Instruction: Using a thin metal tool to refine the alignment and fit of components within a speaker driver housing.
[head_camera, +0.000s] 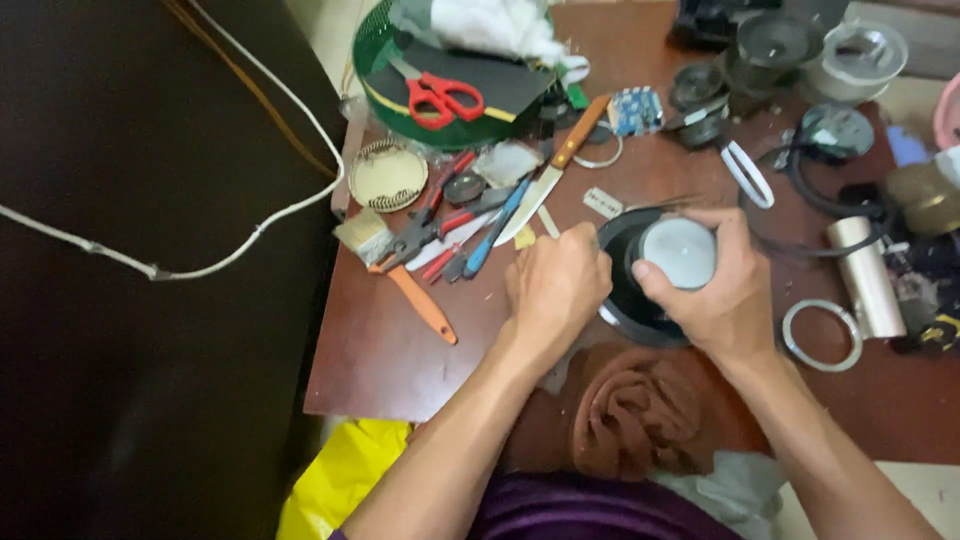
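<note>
My right hand (722, 290) grips a round speaker part with a pale grey magnet face (680, 252) set in a black cone (628, 300), holding it on the brown table (380, 345). My left hand (555, 285) is closed at the cone's left rim, fingers curled; whether it holds a small tool is hidden. Both forearms reach in from the bottom of the view.
Left of my hands lie a paintbrush (395, 265), pliers, screwdrivers and a knife (555, 170). Red scissors (440, 97) rest on a green round container. A metal cylinder (866, 275), metal ring (822, 335) and speaker parts sit right. A brown cloth (640, 405) lies near me.
</note>
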